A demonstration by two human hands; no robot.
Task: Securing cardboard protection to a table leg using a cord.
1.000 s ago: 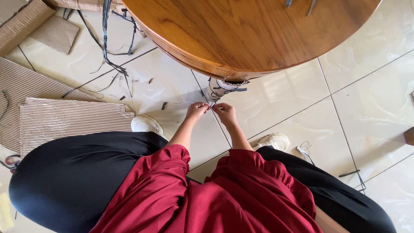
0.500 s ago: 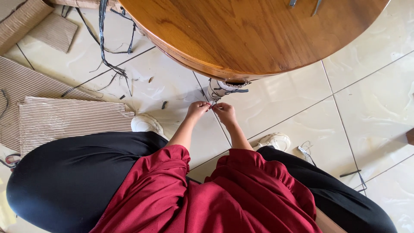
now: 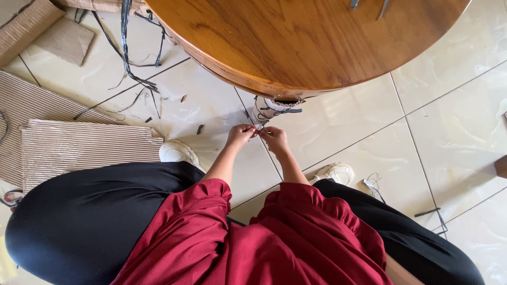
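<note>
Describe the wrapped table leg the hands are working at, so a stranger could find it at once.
Start at the round wooden table filling the top of the view. Just under its near edge stands the table leg, wrapped in pale padding crossed by dark straps. Left hand and right hand meet at its foot; no other wrapped post stands there.

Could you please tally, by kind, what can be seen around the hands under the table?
Round brown wooden table top: 1
White wrapped table leg with dark strapping: 1
Bare hands, left hand and right hand, pinching a thin dark strap: 2
White shoes: 2
Brown corrugated cardboard sheets: at least 2
Total: at least 8
</note>
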